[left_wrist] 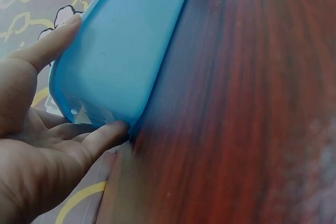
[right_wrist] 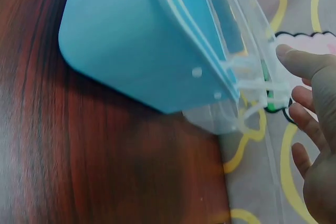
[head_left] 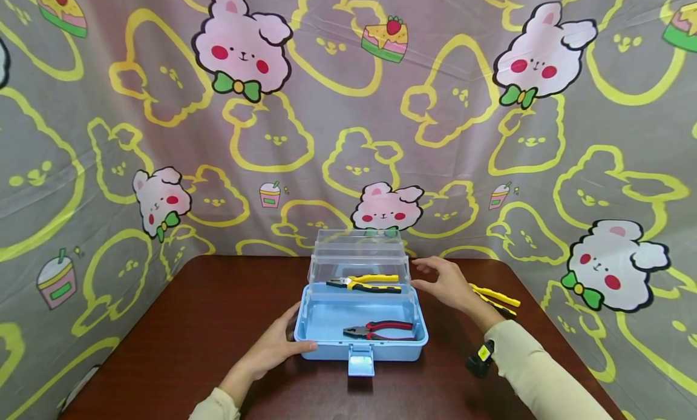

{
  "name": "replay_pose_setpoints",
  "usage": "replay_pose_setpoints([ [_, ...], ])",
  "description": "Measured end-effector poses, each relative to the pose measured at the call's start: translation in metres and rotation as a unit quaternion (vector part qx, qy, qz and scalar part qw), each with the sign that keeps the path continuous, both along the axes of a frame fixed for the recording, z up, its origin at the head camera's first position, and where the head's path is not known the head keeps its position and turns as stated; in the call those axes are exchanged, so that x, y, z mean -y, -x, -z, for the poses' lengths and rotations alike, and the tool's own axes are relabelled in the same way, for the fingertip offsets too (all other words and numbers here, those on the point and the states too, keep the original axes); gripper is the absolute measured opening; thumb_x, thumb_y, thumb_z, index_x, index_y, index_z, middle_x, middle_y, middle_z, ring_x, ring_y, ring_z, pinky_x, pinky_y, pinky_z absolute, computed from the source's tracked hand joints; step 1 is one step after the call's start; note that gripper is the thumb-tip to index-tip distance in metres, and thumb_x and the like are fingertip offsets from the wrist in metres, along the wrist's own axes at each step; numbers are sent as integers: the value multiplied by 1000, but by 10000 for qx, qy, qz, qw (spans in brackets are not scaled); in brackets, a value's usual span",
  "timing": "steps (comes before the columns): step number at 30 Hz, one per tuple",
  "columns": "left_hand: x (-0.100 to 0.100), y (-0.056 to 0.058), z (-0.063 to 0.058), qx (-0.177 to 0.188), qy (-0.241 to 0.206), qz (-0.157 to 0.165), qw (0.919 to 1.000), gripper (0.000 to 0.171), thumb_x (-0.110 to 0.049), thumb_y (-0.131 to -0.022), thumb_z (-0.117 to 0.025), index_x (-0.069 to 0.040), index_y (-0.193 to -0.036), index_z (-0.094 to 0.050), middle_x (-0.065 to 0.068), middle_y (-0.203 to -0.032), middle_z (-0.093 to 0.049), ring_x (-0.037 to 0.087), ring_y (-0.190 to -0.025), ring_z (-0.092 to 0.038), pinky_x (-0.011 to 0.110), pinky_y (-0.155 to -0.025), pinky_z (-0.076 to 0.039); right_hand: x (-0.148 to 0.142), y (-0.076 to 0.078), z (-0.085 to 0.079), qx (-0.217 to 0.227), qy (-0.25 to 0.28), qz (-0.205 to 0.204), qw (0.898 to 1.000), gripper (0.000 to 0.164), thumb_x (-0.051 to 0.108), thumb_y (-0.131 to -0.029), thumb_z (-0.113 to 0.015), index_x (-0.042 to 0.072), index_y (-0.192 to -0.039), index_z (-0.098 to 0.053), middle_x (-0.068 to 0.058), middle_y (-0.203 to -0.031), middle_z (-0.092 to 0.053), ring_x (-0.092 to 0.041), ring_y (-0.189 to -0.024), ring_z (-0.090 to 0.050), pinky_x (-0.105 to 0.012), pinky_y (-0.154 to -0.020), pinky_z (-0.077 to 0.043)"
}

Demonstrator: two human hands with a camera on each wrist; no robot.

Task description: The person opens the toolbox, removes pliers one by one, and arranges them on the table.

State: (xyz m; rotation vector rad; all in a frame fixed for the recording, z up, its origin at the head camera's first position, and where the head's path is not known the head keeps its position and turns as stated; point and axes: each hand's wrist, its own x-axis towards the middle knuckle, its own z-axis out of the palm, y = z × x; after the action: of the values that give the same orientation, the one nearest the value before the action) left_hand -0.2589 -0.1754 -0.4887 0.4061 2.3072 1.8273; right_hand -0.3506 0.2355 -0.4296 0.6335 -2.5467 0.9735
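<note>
A light-blue toolbox [head_left: 327,352] stands on the table with its clear lid [head_left: 356,250] raised. Its front latch [head_left: 361,364] hangs down. Inside the base lie red-and-black pliers [head_left: 389,328]; yellow-and-black pliers [head_left: 376,282] lie higher up, in the clear tray at the back. My left hand [head_left: 272,347] holds the box's left front corner, thumb on the rim and fingers round the side, as the left wrist view confirms. At the right, my right hand [head_left: 446,284] is beside the clear lid and tray, its fingers apart and loosely bent; contact is unclear.
Another yellow-handled tool [head_left: 498,298] lies on the table behind my right forearm, its head hidden. A black device with a yellow label [head_left: 483,353] is at my right wrist. Patterned cloth [head_left: 348,105] hangs behind the dark wooden table [head_left: 218,311].
</note>
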Motion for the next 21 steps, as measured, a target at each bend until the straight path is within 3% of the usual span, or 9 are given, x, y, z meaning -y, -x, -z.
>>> replay_pose_setpoints([
  [12,1,0,0,-66,43,26,10000,102,-21,-88,-86,-2,-163,-20,27,-161,-31,45,-139,-43,51,-102,-48,31,6,-5,314,-406,-671,9964,53,24,-86,-88,1,-131,-70,-10,-121,-71,-29,-109,-65,-54,-95,-52],
  [21,1,-1,1,-32,41,-1,10000,102,-21,-89,-86,-3,-164,-20,27,-161,-31,44,-138,-44,52,-102,-48,45,13,-2,388,-550,-730,9951,51,22,-88,-86,0,-131,-69,-13,-120,-72,-29,-110,-65,-52,-94,-53],
])
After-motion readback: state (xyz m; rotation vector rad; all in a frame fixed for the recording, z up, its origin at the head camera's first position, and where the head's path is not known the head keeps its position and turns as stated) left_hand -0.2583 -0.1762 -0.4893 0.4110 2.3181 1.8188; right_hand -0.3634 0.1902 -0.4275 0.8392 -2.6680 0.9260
